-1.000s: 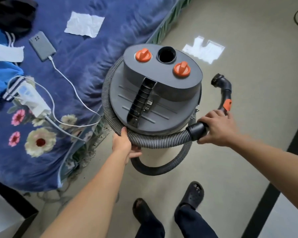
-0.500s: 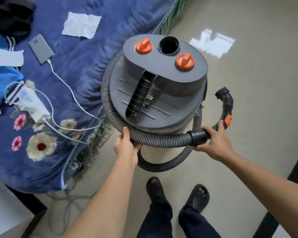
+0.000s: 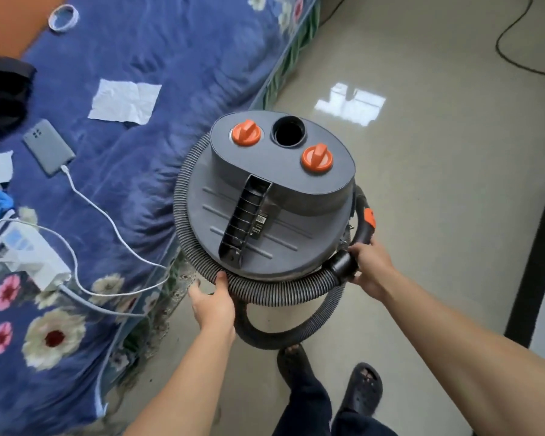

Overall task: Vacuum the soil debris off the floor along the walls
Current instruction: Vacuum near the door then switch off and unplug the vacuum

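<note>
A grey canister vacuum (image 3: 274,212) with two orange knobs and a round opening on its lid stands on the beige floor beside the bed. Its ribbed grey hose (image 3: 277,292) is coiled round the body. My left hand (image 3: 213,302) grips the hose at the front left, fingers curled under it. My right hand (image 3: 370,267) grips the black hose handle (image 3: 361,232) with the orange switch, at the vacuum's right side. Dark soil specks lie on the floor along the bed's edge (image 3: 161,350).
A bed with a blue flowered blanket (image 3: 132,171) fills the left, holding a phone (image 3: 48,146), a white cable, a power strip (image 3: 35,258) and paper. A black cord (image 3: 523,55) loops at top right. A dark floor strip (image 3: 538,234) runs down the right. My feet (image 3: 328,379) stand below.
The handle's nozzle end has swung in close against the vacuum's right side with my right hand. My left hand keeps its grip on the hose. The view has shifted.
</note>
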